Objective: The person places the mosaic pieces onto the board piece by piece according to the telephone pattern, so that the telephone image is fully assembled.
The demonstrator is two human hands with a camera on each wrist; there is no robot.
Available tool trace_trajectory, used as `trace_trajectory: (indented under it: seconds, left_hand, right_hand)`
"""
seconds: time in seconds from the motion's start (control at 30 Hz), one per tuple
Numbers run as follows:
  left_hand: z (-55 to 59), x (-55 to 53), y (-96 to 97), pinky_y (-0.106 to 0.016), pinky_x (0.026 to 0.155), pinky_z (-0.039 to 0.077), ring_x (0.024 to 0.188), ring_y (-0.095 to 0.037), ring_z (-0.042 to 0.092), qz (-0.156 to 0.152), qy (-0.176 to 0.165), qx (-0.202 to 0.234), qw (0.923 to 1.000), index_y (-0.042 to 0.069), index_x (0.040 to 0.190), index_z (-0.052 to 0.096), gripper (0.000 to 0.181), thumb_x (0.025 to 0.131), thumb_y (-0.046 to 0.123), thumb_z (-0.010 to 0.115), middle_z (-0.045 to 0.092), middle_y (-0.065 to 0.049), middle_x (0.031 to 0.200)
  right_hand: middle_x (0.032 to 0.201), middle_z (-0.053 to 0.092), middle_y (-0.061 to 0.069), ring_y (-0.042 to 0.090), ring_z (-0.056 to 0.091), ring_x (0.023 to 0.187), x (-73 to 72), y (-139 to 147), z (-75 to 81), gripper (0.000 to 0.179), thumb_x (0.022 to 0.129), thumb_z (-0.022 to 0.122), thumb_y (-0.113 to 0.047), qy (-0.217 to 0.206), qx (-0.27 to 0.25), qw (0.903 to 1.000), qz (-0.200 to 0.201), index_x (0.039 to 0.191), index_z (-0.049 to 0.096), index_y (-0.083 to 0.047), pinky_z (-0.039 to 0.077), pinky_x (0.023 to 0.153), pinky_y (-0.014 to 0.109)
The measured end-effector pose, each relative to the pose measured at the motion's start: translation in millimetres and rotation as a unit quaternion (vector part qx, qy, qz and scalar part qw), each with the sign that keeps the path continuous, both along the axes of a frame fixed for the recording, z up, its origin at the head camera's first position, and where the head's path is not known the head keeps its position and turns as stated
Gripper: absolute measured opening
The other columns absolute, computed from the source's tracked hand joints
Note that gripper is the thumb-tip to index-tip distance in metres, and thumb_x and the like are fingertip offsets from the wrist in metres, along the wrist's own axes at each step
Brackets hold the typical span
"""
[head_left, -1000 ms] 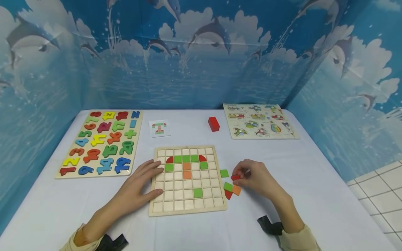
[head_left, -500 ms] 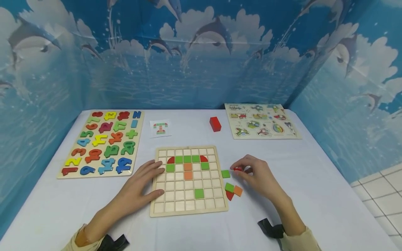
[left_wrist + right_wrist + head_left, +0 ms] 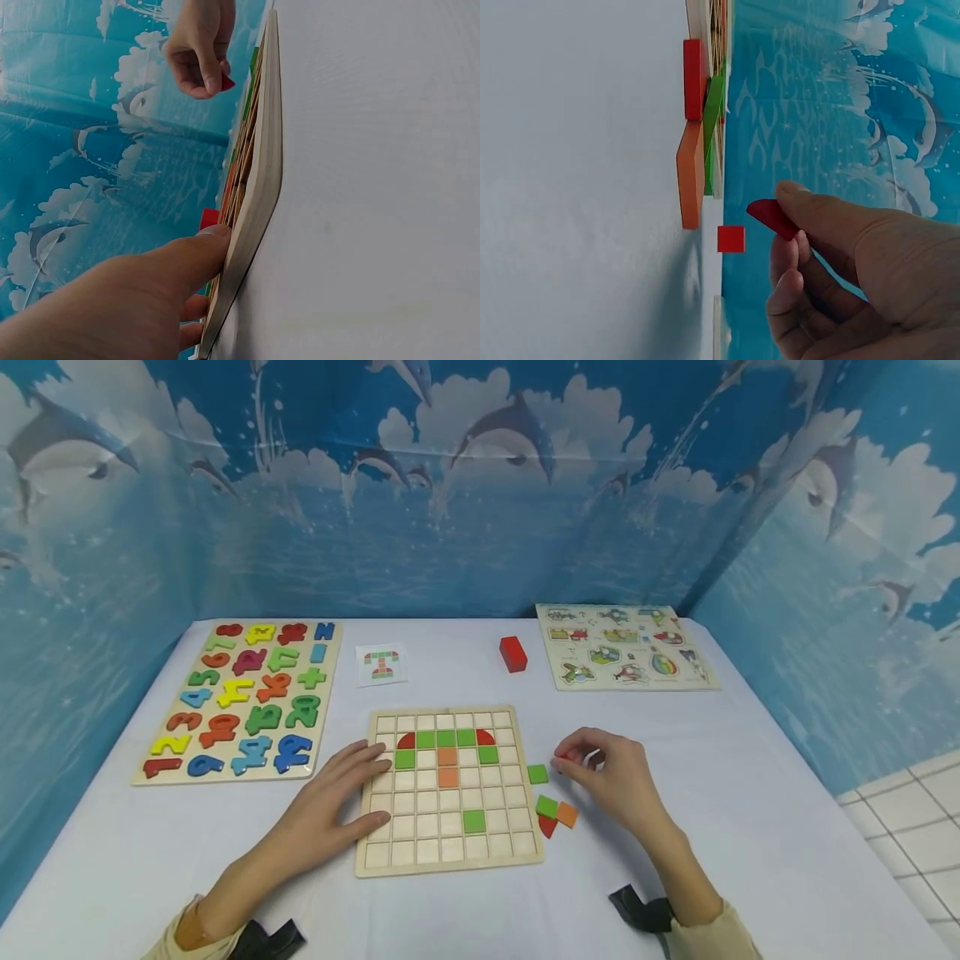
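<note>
The left hand [image 3: 330, 806] rests, fingers stretched out, on the left edge of the wooden board [image 3: 426, 802], and the right hand [image 3: 609, 777] pinches a little red piece [image 3: 772, 216] up above the white table [image 3: 750, 835], just right of the board, near a green square [image 3: 537, 774].

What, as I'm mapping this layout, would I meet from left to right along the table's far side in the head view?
Number board, card, red block, picture board.
</note>
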State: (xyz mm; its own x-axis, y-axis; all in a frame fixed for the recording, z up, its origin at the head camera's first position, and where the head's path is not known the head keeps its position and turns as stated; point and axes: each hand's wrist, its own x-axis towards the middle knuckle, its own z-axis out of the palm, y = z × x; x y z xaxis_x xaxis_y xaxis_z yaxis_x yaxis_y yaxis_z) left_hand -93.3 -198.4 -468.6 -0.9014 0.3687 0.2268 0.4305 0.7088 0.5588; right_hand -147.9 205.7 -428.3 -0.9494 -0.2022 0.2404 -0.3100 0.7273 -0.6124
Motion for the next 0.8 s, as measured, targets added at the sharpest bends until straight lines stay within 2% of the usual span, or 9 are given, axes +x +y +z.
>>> trace_trajectory:
  seconds: [0.17,0.43,0.57,0.67,0.8]
  left_hand:
    - [-1.2,1.0,1.0,-0.062,0.122,0.035,0.159,-0.034,0.031,-0.001,-0.006,0.0,1.0,0.017,0.148,0.06,0.064,0.091,0.038,0.083,0.046,-0.003,0.166]
    - [-1.1,1.4,2.8,-0.063,0.122,0.036,0.158,-0.035,0.031,-0.003,0.002,0.007,1.0,0.016,0.147,0.061,0.064,0.092,0.039,0.082,0.046,-0.003,0.165]
    - [-1.0,-0.2,1.9,-0.063,0.122,0.035,0.158,-0.035,0.031,-0.003,0.003,0.005,1.0,0.016,0.148,0.06,0.064,0.092,0.039,0.082,0.046,-0.003,0.165]
    - [-1.9,-1.2,0.3,-0.062,0.122,0.035,0.159,-0.035,0.03,-0.001,0.001,0.002,1.0,0.017,0.148,0.06,0.064,0.092,0.039,0.082,0.045,-0.003,0.166]
    - [-1.2,-1.9,-0.8,-0.063,0.122,0.035,0.158,-0.036,0.03,-0.001,0.002,0.004,1.0,0.016,0.148,0.06,0.064,0.092,0.038,0.083,0.046,-0.004,0.165]
  right_hand:
    - [0.076,0.067,-0.008,0.015,0.061,0.079,3.5,0,-3.4,0.016,0.084,0.091,-0.014,-0.022,-0.01,0.9996,-0.015,0.091,0.077,-0.018,0.053,0.07,0.021]
    - [0.081,0.073,-0.005,0.015,0.063,0.071,5.6,-3,-1.9,0.014,0.086,0.089,-0.013,-0.051,-0.042,0.9977,-0.015,0.092,0.077,-0.016,0.054,0.066,0.02]
    - [0.086,0.075,-0.002,0.014,0.066,0.073,7.7,-18,2.6,0.012,0.088,0.086,-0.012,-0.07,-0.064,0.9955,-0.004,0.094,0.075,-0.014,0.058,0.068,0.019]
    - [0.084,0.073,-0.001,0.013,0.066,0.076,11.1,-37,4.1,0.012,0.089,0.084,-0.008,-0.083,-0.07,0.994,0.009,0.091,0.073,-0.012,0.059,0.069,0.02]
    - [0.077,0.071,-0.002,0.012,0.066,0.071,16.1,-60,6.1,0.015,0.087,0.083,-0.004,-0.104,-0.075,0.9916,0.016,0.087,0.07,-0.012,0.057,0.063,0.021]
